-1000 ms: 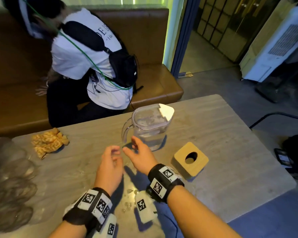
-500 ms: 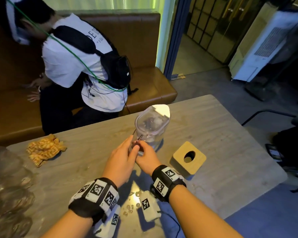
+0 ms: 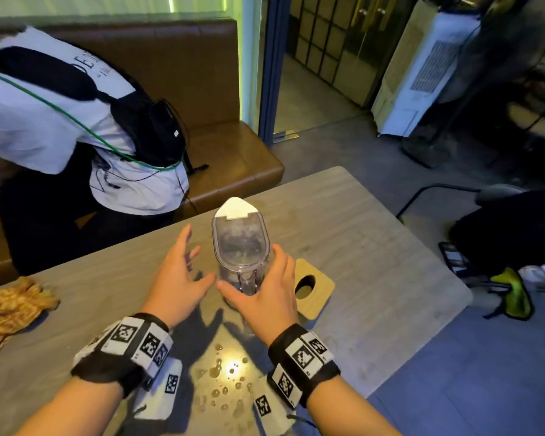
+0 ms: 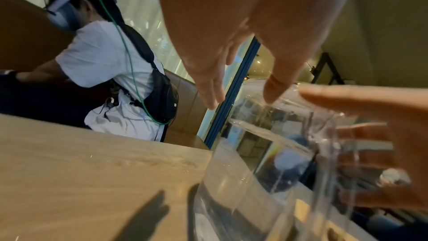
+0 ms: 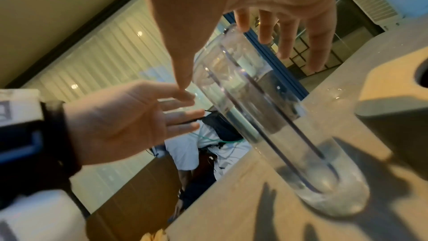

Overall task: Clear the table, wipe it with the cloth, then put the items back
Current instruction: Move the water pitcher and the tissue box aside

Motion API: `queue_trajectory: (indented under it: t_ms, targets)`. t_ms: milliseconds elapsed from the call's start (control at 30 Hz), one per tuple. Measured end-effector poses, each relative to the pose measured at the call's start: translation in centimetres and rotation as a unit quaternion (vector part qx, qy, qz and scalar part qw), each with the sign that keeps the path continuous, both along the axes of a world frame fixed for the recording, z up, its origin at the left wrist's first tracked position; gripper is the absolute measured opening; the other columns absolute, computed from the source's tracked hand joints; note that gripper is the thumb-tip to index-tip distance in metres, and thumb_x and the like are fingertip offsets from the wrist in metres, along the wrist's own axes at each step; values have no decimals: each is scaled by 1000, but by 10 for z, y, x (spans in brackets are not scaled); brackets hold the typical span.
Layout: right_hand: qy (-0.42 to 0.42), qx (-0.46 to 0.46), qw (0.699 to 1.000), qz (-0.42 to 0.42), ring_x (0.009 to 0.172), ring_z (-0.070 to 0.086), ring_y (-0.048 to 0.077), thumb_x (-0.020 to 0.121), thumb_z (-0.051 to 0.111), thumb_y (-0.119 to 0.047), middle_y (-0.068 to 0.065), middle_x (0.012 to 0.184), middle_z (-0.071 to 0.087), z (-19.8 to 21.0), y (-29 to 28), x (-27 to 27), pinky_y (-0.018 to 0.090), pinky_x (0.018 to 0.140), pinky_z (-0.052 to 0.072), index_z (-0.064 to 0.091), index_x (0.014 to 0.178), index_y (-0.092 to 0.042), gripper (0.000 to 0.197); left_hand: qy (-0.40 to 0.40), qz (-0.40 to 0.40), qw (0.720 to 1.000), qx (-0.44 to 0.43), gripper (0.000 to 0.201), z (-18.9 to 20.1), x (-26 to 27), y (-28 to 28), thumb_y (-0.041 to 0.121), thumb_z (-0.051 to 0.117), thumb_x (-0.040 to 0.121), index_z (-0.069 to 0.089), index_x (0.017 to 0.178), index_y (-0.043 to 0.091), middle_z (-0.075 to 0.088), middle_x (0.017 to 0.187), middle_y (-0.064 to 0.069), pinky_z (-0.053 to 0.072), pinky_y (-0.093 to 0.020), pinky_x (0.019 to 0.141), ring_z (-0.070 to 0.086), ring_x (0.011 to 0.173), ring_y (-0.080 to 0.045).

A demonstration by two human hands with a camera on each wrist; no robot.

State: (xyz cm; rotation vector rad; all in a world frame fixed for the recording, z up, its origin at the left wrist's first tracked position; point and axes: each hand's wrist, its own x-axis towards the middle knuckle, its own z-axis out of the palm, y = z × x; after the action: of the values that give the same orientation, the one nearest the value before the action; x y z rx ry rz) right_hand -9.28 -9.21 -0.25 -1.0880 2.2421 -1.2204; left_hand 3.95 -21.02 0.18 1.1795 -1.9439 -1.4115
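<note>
A clear pitcher (image 3: 240, 247) with a white spout lid stands mid-table, holding some water, its handle turned toward me. My left hand (image 3: 195, 259) hovers just left of it, fingers spread and straight, holding nothing. Beside the handle, my right hand (image 3: 255, 275) lies open against the pitcher's near right side, thumb pointing left. In the left wrist view my left hand (image 4: 243, 89) is above the pitcher (image 4: 266, 162). In the right wrist view my right hand (image 5: 236, 52) has straight fingers over the pitcher (image 5: 266, 116). An orange cloth (image 3: 10, 306) lies crumpled at the table's left.
A square wooden block with a round hole (image 3: 312, 287) sits right of the pitcher. Water drops (image 3: 224, 372) dot the grey table (image 3: 375, 247) near me. Another person (image 3: 60, 121) bends over the brown bench (image 3: 217, 89) behind. Dark bags (image 3: 510, 231) lie on the floor to the right.
The pitcher has turned so its spout points away and its handle faces me. Both hands left the handle; my left spread out to the left and my right opened at the pitcher's side.
</note>
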Motion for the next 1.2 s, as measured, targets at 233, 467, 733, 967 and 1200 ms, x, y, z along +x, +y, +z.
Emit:
queue_trajectory:
  t_ms: [233, 467, 733, 967, 1200]
  targets:
    - [-16, 27, 998, 51, 122, 49, 13, 64, 77, -66, -8, 133, 40, 9, -17, -22, 36, 93, 51, 21, 148, -34, 105, 28, -73, 997, -2, 93, -9, -18, -6, 2, 77, 84, 28, 152, 41, 45, 143, 24, 41, -30, 109, 48, 133, -2]
    - [-136, 34, 969, 204, 127, 41, -6, 75, 82, -39, -22, 142, 42, 23, 2, -79, 21, 104, 39, 16, 147, -46, 98, -18, -63, 998, -5, 108, -27, -12, -28, 14, 91, 69, 26, 152, 39, 42, 149, 10, 44, -35, 107, 49, 127, -11]
    - [-7, 35, 993, 110, 118, 38, -2, 55, 88, -54, -9, 139, 29, 6, -22, -52, 3, 89, 34, 17, 152, -27, 123, -31, -180, 982, 48, 149, -51, -38, -48, 44, 100, 46, 5, 160, 28, 44, 146, 23, 38, -9, 105, 44, 131, 12]
    - [-14, -1, 994, 106, 110, 44, -5, 54, 90, -44, -13, 130, 41, 12, -21, -59, 11, 88, 41, 29, 149, -31, 113, 22, -95, 994, 54, 137, -50, -42, -21, 7, 98, 55, 9, 159, 22, 46, 137, 24, 43, -2, 90, 49, 119, 20]
    - [9, -62, 985, 160, 114, 49, -6, 51, 79, -59, -11, 129, 50, 47, 22, -27, 6, 92, 42, 36, 147, -26, 111, 28, -87, 993, 73, 129, -51, 23, 23, 22, 99, 51, 16, 148, 40, 42, 136, 29, 39, -8, 103, 46, 118, 22]
